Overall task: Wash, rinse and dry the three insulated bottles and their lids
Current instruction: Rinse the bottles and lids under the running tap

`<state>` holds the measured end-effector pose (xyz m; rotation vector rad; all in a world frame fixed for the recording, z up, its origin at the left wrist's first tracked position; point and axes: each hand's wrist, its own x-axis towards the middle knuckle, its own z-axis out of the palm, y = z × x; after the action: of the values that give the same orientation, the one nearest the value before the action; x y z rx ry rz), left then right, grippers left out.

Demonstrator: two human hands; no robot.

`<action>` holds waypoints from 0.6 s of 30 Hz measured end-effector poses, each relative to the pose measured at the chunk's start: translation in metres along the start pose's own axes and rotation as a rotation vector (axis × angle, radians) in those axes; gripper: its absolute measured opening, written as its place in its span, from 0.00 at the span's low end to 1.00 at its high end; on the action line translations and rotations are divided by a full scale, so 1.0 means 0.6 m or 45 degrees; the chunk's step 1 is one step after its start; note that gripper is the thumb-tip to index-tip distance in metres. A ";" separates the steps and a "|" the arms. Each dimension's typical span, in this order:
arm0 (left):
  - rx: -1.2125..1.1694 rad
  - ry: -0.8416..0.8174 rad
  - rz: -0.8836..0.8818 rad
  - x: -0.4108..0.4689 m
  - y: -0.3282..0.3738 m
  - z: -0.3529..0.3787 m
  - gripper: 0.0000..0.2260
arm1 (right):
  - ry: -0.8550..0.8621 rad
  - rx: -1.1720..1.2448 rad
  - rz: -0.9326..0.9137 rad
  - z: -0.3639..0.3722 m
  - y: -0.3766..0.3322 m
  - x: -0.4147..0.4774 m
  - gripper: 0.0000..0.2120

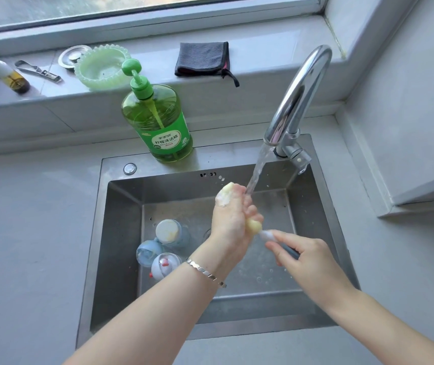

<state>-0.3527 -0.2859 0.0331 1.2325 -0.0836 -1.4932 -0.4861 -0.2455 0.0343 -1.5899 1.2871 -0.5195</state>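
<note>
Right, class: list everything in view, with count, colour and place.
stainless steel sink: one, grey, centre.
curved chrome tap: one, silver, right of sink, running.
green pump bottle of dish soap: one, sink's back rim.
pale blue and white bottle parts: three, sink floor left.
folded dark grey cloth: one, window sill.
pale green scalloped dish: one, sill.
round metal strainer: one, silver, sill.
metal clip: one, silver, sill left.
small white-capped spray bottle: one, amber, sill far left.
yellow sponge brush: one, under the stream.
left hand: grips sponge; silver bracelet on wrist.
right hand: holds brush handle.
</note>
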 end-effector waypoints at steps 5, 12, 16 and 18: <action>0.106 0.019 -0.028 -0.020 -0.004 -0.008 0.14 | -0.049 -0.022 0.010 0.001 -0.001 -0.027 0.13; 0.544 0.009 -0.216 -0.033 0.003 -0.046 0.13 | -0.143 -0.227 0.081 -0.019 -0.007 -0.046 0.09; 1.388 -0.114 -0.004 -0.047 0.007 -0.100 0.12 | -0.328 -0.305 0.239 -0.054 -0.012 -0.066 0.15; 1.569 -0.074 0.136 -0.054 0.012 -0.121 0.09 | -0.371 0.003 0.404 -0.071 -0.024 -0.074 0.12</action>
<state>-0.3025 -0.2244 0.0254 2.0662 -1.2300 -1.3571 -0.5286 -0.2240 0.0754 -1.3650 1.2784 -0.0872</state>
